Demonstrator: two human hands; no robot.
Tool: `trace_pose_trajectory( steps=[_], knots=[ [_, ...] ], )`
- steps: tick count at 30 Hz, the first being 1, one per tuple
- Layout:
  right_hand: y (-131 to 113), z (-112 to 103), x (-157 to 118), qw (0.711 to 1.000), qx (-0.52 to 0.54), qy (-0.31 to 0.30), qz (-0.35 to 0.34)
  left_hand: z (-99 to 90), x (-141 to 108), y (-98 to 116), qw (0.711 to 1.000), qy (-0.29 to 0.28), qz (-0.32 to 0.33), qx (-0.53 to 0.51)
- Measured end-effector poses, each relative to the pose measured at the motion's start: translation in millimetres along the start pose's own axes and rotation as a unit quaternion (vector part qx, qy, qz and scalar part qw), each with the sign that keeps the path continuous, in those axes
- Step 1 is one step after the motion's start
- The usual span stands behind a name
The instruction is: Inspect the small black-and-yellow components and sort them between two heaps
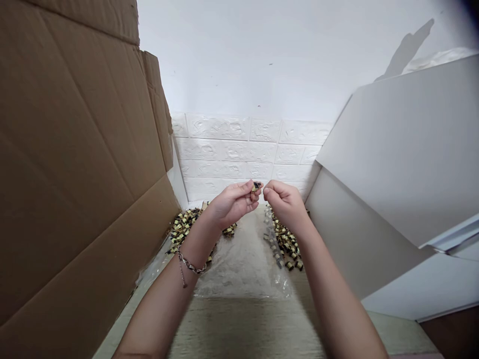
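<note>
A small yellow-and-black coil (256,186) with thin copper-coloured wire leads is held between the thumb and fingers of my left hand (237,202). Just right of it, my right hand (286,202) is closed in a pinch, thumb against the curled index finger. Whatever lies in that pinch is too small or too hidden to make out. Below my left forearm spreads a heap of similar coils (183,227). A second heap of coils (286,239) lies beneath my right hand, partly under clear plastic. A chain bracelet (192,267) hangs round my left wrist.
A clear plastic bag (239,269) lies flat on the pale wooden tabletop (247,329) between the heaps. Tall brown cardboard (75,149) walls off the left side. White panels (404,149) stand on the right, and a white brick-patterned wall (232,149) closes the back.
</note>
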State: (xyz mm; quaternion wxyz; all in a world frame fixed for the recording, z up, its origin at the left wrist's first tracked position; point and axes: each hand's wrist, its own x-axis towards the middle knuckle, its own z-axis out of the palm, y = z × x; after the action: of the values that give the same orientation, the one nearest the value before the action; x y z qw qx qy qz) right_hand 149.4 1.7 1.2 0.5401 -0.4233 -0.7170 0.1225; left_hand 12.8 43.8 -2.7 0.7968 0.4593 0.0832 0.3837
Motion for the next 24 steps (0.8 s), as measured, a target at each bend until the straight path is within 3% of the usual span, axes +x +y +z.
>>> trace_pose_trajectory(
  steps=[5, 11, 17, 20, 24],
  knots=[
    [-2.5, 3.4, 0.0, 1.000, 0.011, 0.029, 0.005, 3.7, 1.3, -2.1, 0.999, 0.015, -0.011, -0.043],
    [-10.1, -11.0, -5.0, 0.998, -0.023, 0.064, -0.006, 5.9, -1.2, 3.6, 0.996, 0.040, -0.022, -0.071],
    [-21.8, -15.7, -8.3, 0.973, -0.119, 0.165, -0.105, 5.9, -2.4, 5.9, 0.999, 0.031, -0.001, -0.045],
    [-26.1, -12.6, -8.0, 0.952, -0.191, 0.174, -0.165, 8.6, -3.4, 2.6, 1.000, 0.008, 0.009, -0.026],
    [-26.7, -11.5, -7.8, 0.944, -0.209, 0.156, -0.203, 13.5, -5.7, -0.1, 0.999, -0.012, 0.036, -0.004]
  ],
)
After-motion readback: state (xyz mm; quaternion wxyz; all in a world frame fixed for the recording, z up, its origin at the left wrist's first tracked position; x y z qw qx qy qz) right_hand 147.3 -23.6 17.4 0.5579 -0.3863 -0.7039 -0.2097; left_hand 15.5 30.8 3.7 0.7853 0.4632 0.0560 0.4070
